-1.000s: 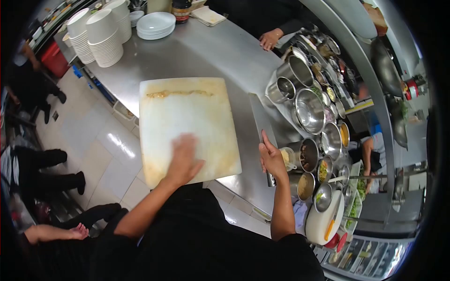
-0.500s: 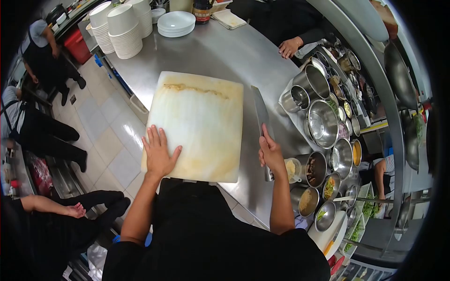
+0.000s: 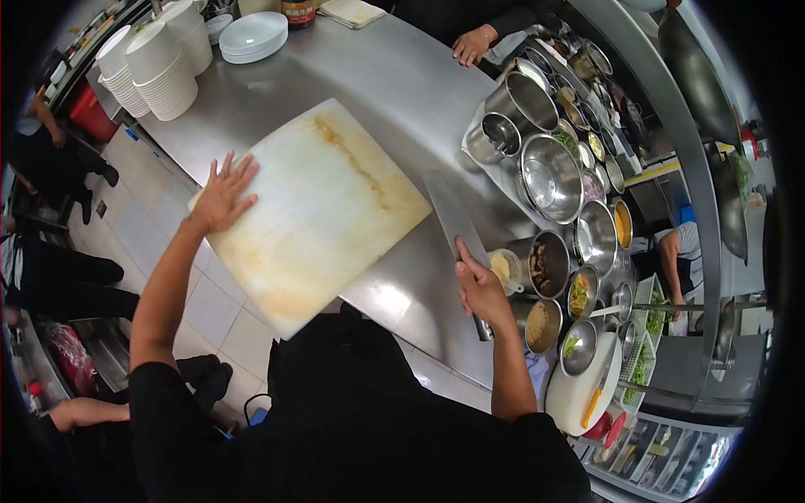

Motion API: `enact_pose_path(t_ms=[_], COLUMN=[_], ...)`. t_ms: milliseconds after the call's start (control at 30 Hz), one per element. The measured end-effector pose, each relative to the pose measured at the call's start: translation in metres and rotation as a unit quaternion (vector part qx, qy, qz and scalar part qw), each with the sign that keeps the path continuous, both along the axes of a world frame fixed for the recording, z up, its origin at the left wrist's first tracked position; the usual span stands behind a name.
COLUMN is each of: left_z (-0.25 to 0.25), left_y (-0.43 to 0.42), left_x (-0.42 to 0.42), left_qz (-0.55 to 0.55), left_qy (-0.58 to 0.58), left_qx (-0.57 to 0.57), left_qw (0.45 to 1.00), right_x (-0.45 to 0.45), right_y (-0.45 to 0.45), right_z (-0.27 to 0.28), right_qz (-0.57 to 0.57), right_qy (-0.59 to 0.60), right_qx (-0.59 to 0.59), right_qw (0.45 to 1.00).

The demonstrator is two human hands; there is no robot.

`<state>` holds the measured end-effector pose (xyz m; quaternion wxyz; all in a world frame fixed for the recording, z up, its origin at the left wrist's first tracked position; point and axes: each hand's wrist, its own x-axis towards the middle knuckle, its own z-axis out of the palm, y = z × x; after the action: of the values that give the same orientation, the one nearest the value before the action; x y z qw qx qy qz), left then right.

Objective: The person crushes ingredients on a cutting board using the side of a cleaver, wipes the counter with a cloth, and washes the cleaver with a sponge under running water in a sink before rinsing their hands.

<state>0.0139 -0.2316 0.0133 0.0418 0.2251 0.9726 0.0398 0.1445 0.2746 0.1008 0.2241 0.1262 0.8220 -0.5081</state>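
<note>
A thick, yellow-stained white cutting board point(image 3: 302, 218) lies turned at an angle on the steel counter point(image 3: 386, 92), one corner over the front edge. A brown streak runs near its far right side. My left hand point(image 3: 222, 194) rests spread on the board's left corner, holding nothing. To the right of the board, a cleaver with a broad blade point(image 3: 453, 214) lies flat on the counter. My right hand point(image 3: 484, 289) is over its handle; the thumb and forefinger point along it, and whether the fingers wrap round it is not clear.
Stacked white bowls point(image 3: 163, 75) and white plates point(image 3: 253, 35) stand at the back left. Steel pots and bowls point(image 3: 551, 180) of ingredients line the right. Another person's hand point(image 3: 475, 44) rests at the far edge. Other people are at the left and far right.
The board has turned clockwise, its streak now slanting down on the right. My left hand has moved from its lower left part to the left corner. My right hand stays by the cleaver.
</note>
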Motion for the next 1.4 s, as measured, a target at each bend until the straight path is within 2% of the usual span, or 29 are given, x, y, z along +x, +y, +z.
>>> enact_pose_path(t_ms=[67, 100, 133, 167, 200, 233, 267, 300, 333, 367, 400, 433, 500, 600, 733, 800, 933, 1100, 1133, 1167, 1233, 1300, 1400], left_z=[0.004, -0.002, -0.01, -0.018, -0.02, -0.017, -0.001, 0.009, 0.015, 0.022, 0.037, 0.034, 0.012, 0.003, -0.001, -0.004, -0.018, -0.02, -0.02, -0.021, -0.024, -0.027, -0.026], left_y=[0.003, 0.005, 0.009, 0.015, 0.03, 0.057, 0.091, 0.128, 0.165, 0.199, 0.233, 0.256, 0.29, 0.298, 0.283, 0.278, 0.275, 0.284, 0.284, 0.283, 0.28, 0.272, 0.251], left_x=[-0.009, -0.01, -0.011, -0.01, -0.009, -0.002, 0.012, 0.028, 0.047, 0.066, 0.082, 0.096, 0.112, 0.116, 0.111, 0.109, 0.095, 0.066, 0.056, 0.046, 0.026, -0.005, -0.042], left_qz=[0.017, 0.016, 0.044, 0.071, 0.091, 0.086, 0.065, 0.022, -0.03, -0.083, -0.118, -0.175, -0.238, -0.255, -0.25, -0.262, -0.269, -0.245, -0.235, -0.221, -0.194, -0.182, -0.169], left_qy=[0.008, 0.003, 0.072, 0.141, 0.165, 0.206, 0.194, 0.173, 0.127, 0.076, -0.022, -0.033, -0.02, 0.007, -0.01, -0.016, -0.011, -0.014, -0.007, -0.012, -0.012, 0.022, 0.02], left_qx=[-0.077, -0.077, -0.069, -0.061, -0.025, 0.077, 0.174, 0.223, 0.297, 0.307, 0.275, 0.293, 0.313, 0.289, 0.281, 0.261, 0.269, 0.295, 0.297, 0.299, 0.304, 0.226, 0.23], left_qw=[0.997, 0.997, 0.994, 0.985, 0.982, 0.972, 0.963, 0.959, 0.946, 0.945, 0.954, 0.939, 0.919, 0.923, 0.927, 0.929, 0.925, 0.924, 0.925, 0.928, 0.933, 0.957, 0.958], right_x=[0.012, 0.017, 0.026, 0.039, 0.051, 0.06, 0.069, 0.077, 0.087, 0.092, 0.097, 0.102, 0.112, 0.113, 0.119, 0.112, 0.103, 0.063, 0.053, 0.039, 0.003, -0.029, -0.067], right_y=[-0.003, -0.004, 0.0, 0.006, 0.008, 0.004, -0.003, -0.009, -0.014, -0.02, -0.028, -0.035, -0.047, -0.07, -0.085, -0.096, -0.102, -0.084, -0.077, -0.071, -0.073, -0.077, -0.097], right_z=[0.019, 0.023, 0.016, 0.003, -0.005, 0.001, 0.013, 0.019, 0.018, 0.021, 0.026, 0.028, 0.023, 0.028, 0.021, 0.028, 0.013, 0.017, 0.008, 0.009, 0.013, 0.014, 0.019], right_qz=[0.014, 0.031, 0.03, 0.089, 0.144, 0.141, 0.132, 0.124, 0.131, 0.132, 0.128, 0.124, 0.134, 0.097, 0.081, 0.083, 0.085, 0.149, 0.191, 0.202, 0.237, 0.263, 0.262], right_qy=[-0.018, -0.031, -0.034, 0.098, 0.229, 0.226, 0.13, 0.034, 0.042, 0.04, -0.004, -0.048, -0.021, -0.081, -0.047, -0.116, -0.086, -0.061, 0.006, 0.01, 0.022, 0.039, -0.019], right_qx=[0.039, 0.076, 0.075, 0.136, 0.192, 0.192, 0.187, 0.181, 0.189, 0.19, 0.201, 0.211, 0.221, 0.229, 0.231, 0.232, 0.239, 0.243, 0.277, 0.28, 0.234, 0.197, 0.204], right_qw=[0.999, 0.996, 0.996, 0.982, 0.943, 0.945, 0.965, 0.975, 0.972, 0.972, 0.971, 0.968, 0.966, 0.965, 0.968, 0.962, 0.964, 0.957, 0.942, 0.938, 0.943, 0.944, 0.943])
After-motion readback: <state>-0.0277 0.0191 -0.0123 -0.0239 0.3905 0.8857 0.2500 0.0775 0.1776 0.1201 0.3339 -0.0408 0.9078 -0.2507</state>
